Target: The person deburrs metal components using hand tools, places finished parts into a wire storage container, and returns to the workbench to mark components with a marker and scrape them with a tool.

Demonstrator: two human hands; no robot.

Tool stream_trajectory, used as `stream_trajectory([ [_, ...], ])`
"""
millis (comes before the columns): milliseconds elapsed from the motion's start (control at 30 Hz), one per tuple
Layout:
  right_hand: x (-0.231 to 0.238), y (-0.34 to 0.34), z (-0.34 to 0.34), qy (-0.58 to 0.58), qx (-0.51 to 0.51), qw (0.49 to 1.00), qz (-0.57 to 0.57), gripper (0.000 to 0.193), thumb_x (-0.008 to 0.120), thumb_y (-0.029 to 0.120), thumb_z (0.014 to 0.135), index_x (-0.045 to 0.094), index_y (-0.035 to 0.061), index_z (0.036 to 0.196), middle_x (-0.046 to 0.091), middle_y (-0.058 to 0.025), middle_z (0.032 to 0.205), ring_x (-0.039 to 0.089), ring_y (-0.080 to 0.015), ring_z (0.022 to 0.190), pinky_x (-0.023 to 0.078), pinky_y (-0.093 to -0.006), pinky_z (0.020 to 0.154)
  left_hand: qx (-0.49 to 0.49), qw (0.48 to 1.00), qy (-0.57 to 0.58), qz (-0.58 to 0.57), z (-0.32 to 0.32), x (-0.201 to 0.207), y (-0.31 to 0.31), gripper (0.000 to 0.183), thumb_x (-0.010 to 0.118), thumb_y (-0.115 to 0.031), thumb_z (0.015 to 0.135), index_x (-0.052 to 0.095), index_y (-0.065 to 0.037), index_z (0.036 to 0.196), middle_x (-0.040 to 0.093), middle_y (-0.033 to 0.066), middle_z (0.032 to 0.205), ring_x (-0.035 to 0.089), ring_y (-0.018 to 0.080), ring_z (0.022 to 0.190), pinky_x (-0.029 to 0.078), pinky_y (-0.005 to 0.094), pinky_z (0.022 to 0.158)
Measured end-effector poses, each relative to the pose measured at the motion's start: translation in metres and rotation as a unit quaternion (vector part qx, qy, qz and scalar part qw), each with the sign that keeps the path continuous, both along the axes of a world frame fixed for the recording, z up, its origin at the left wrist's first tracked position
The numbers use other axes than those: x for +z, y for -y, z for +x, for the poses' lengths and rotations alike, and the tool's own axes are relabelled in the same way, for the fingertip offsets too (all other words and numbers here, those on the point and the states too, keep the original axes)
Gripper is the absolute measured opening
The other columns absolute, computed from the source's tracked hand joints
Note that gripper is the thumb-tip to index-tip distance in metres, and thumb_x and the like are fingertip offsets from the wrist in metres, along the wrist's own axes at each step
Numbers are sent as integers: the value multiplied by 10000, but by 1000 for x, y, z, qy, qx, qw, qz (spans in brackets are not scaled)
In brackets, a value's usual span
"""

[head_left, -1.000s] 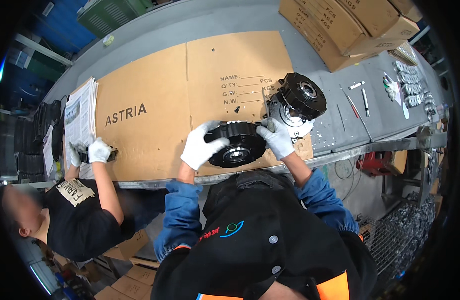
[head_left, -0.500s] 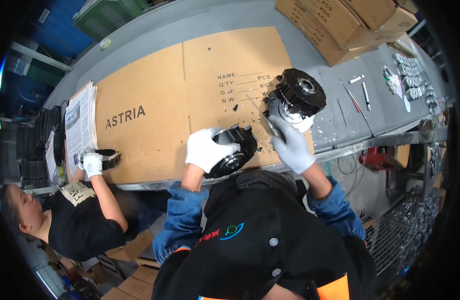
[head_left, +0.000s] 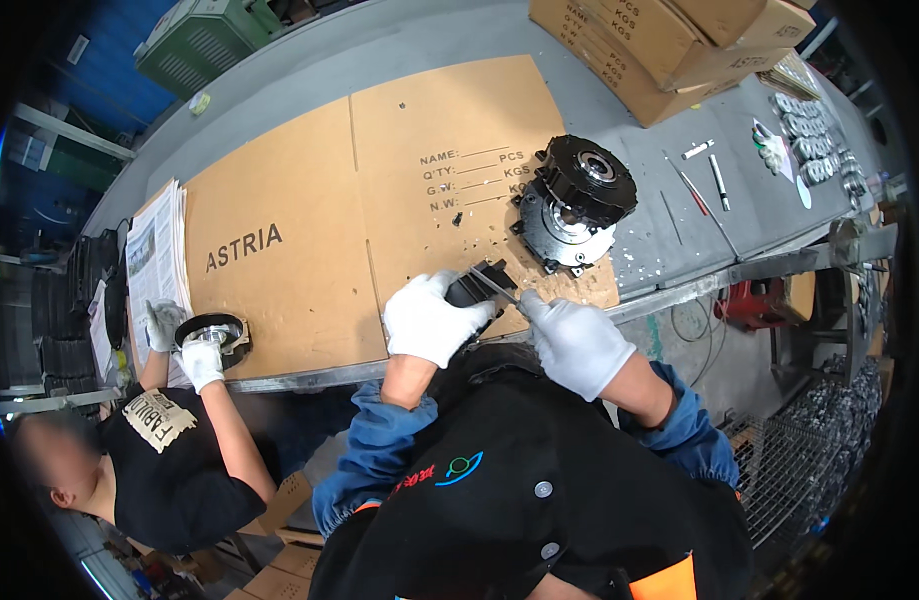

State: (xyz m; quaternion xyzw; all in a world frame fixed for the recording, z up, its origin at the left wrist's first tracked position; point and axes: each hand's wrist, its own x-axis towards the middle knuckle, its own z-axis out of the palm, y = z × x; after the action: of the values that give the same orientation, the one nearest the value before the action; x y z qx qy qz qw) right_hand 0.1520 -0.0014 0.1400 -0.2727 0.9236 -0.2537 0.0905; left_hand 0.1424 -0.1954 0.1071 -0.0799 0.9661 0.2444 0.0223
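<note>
My gloved left hand [head_left: 427, 318] is closed around a black ribbed metal housing [head_left: 476, 284], held at the near edge of the bench and largely hidden by the glove. In my gloved right hand [head_left: 579, 345] is a slim metal tool [head_left: 497, 285]; whether it is a file or a blade I cannot tell. Its shaft lies across the housing's upper end. Just beyond my right hand stand a silver-faced housing [head_left: 562, 238] and, on top of it, a black round housing [head_left: 591, 180] with a bearing ring in its centre.
A flat cardboard sheet [head_left: 309, 180], sprinkled with dark chips, covers the bench. Rods, a marker [head_left: 718, 182] and rows of metal parts [head_left: 801, 130] lie right; cartons [head_left: 669, 60] stand behind. At left, a co-worker's gloved hands [head_left: 201, 362] hold a round black part [head_left: 229, 328].
My right hand has drawn back from the stacked housings and brought the tool onto the housing in my left hand. That housing has tilted. The co-worker's part has turned to show its open side.
</note>
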Motion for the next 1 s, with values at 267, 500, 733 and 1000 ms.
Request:
stream_trajectory([
  [267, -1, 7, -19, -128, -98, 971, -176, 389, 529, 34, 791, 528, 63, 1179, 602, -136, 747, 605, -332, 694, 498, -416, 635, 20, 995, -60, 79, 14, -3, -6, 490, 802, -372, 520, 695, -31, 854, 662, 141, 714, 670, 232, 673, 533, 314, 668],
  [500, 1, -26, -20, -144, -97, 976, -132, 353, 573, 55, 797, 579, 61, 1150, 598, -148, 758, 608, -327, 711, 487, -413, 628, 131, 911, -118, 372, 3, -32, 17, 402, 801, -146, 592, 665, 51, 916, 671, 53, 755, 583, 90, 655, 500, 262, 631],
  [733, -7, -9, -18, -142, -42, 989, -9, 316, 540, 112, 808, 570, 25, 1110, 593, -133, 729, 617, -294, 632, 494, -408, 537, 54, 978, -49, 198, -3, -22, 6, 472, 781, -234, 582, 664, 17, 964, 678, 140, 803, 653, 179, 715, 519, 297, 690],
  [1000, -34, -4, -38, -114, -52, 989, 83, 378, 501, 106, 809, 512, -16, 1166, 606, -169, 800, 635, -318, 646, 514, -430, 561, -72, 994, -23, -78, -35, -2, -50, 629, 659, -216, 686, 455, 3, 1239, 624, 190, 1007, 618, 368, 919, 501, 410, 818],
])
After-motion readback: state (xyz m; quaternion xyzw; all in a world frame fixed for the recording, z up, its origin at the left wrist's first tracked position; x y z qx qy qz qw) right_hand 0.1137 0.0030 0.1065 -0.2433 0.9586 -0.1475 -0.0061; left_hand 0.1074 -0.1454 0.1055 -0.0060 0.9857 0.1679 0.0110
